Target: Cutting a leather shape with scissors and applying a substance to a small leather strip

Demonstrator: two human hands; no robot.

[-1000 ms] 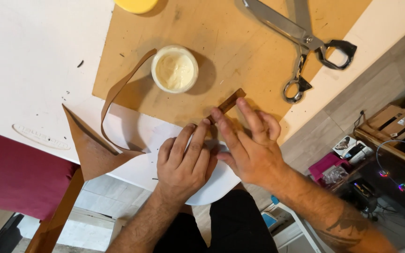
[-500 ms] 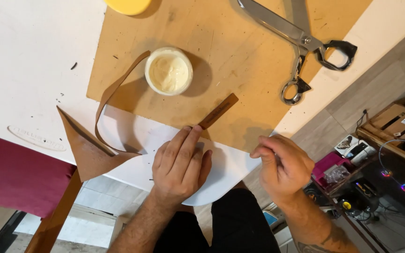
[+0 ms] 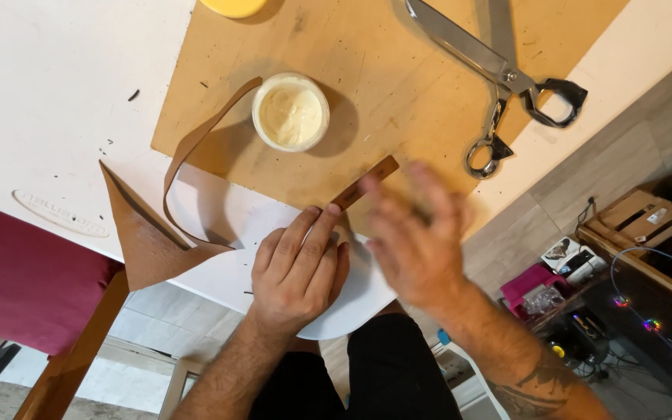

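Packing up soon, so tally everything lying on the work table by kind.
Large steel scissors with black handles: 1
Open round jar of cream paste: 1
Long brown leather strip: 1
Brown triangular leather piece: 1
Tan cardboard sheet: 1
White paper sheet: 1
Yellow round thing, edge only: 1
Total: 7

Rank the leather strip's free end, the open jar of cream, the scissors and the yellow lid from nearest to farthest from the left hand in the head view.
From the left hand, flat on the white sheet:
1. Leather strip: at the fingertips, just up and to the right.
2. Jar of cream: straight above, on the brown board.
3. Yellow lid: top edge, beyond the jar.
4. Scissors: upper right.
The last two are close; the ranking is tentative.
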